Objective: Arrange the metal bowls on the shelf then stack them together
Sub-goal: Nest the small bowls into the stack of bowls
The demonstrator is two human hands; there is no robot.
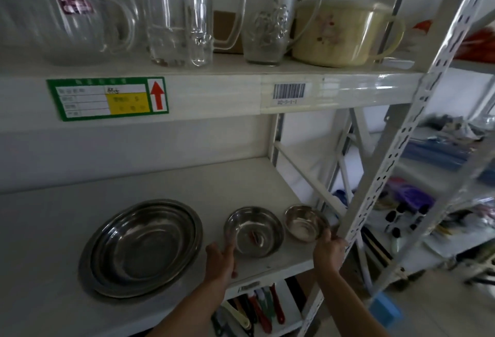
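Observation:
Three metal bowls sit in a row on the white shelf (166, 181). The large bowl (142, 247), which looks like two nested dishes, is on the left. The medium bowl (254, 231) is in the middle. The small bowl (305, 222) is at the right, tilted toward me. My left hand (221, 260) touches the medium bowl's near-left rim with its thumb. My right hand (330, 251) grips the small bowl's near-right rim, close to the shelf post.
A perforated white upright post (388, 165) stands just right of my right hand. The shelf above holds glass jugs (176, 15) and a cream pot (340, 32). Utensils (257, 310) lie on the shelf below. Another cluttered rack (442, 176) stands at right.

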